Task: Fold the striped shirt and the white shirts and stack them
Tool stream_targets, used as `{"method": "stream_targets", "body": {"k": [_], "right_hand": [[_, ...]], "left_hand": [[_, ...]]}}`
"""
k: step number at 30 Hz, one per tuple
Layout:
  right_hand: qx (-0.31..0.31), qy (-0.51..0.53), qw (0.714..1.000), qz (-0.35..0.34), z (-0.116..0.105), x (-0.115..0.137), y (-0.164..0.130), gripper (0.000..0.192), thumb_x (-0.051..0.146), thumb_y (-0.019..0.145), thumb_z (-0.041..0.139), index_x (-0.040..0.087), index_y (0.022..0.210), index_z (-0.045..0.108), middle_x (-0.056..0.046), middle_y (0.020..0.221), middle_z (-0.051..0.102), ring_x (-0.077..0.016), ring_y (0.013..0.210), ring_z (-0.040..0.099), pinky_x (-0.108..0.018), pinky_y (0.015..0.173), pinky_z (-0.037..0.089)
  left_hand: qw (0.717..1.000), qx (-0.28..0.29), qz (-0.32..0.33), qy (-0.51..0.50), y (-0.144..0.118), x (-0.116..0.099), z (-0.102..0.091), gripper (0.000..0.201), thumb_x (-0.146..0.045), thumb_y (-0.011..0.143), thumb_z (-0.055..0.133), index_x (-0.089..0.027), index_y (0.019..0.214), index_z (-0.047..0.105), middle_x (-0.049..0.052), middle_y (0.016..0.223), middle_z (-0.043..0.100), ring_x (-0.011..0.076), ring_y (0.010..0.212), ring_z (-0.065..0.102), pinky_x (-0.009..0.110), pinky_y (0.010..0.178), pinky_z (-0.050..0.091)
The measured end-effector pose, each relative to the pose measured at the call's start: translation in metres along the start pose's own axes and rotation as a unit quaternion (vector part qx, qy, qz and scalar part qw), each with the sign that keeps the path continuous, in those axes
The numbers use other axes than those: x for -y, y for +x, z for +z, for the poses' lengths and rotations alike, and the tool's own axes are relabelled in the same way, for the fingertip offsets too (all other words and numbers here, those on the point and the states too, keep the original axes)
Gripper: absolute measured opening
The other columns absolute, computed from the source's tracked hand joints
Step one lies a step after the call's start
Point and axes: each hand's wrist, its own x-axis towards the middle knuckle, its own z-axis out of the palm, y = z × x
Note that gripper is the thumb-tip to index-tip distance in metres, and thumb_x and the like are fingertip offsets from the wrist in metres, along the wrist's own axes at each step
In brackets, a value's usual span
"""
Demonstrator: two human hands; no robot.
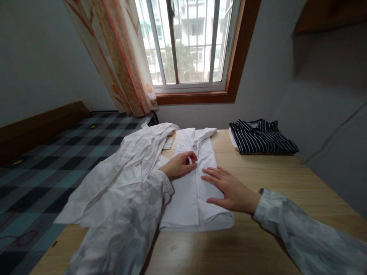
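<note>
Shirt position: white shirt (197, 179) lies on the wooden table (286, 179), centred in front of the person, partly folded into a narrow panel; collar end toward the window (189, 42), hem end toward the near table edge.
Long axis: runs away from the person, near edge to window, tilted slightly right at the far end.
Left hand (180, 165): rests on the left half of the panel, about mid-length. Fingers curled, thumb and fingertips pinched together on the cloth at the centre placket; holds a small bit of fabric, nothing else.
Right hand (231, 189): lies palm down, fingers spread and pointing left, pressing the right half of the panel flat. No grasp, just pressure.
Key relation: both hands sit on the shirt; the placket line runs between them, just right of the left fingertips and just left of the right fingertips. Left hand is nearer the collar, right hand nearer the hem.
Shirt look: plain white, thin woven cloth, lightly creased; folded edges rounded at the hem end.
Loose portion: white cloth (120, 179) sprawls left over the table edge; whether sleeve of the same shirt or a second garment, cannot tell.
Other: striped garment (260, 137), folded, far right, well apart from both hands.
</note>
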Motion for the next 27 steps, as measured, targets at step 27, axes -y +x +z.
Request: {"method": "stream_targets", "body": {"k": [27], "right_hand": [[-0.031, 0.135, 0.989, -0.058, 0.020, 0.050, 0.019, 0.009, 0.024, 0.111, 0.068, 0.023, 0.103, 0.071, -0.007, 0.106, 0.077, -0.0237, 0.102, 0.070, -0.037, 0.093, 0.054]], "left_hand": [[0.965, 0.172, -0.099, 0.170, -0.007, -0.006, -0.060, 0.038, -0.059, 0.089, 0.078, -0.021, 0.088, 0.073, 0.000, 0.078, 0.072, 0.0162, 0.071, 0.057, 0.028, 0.066, 0.036]]}}
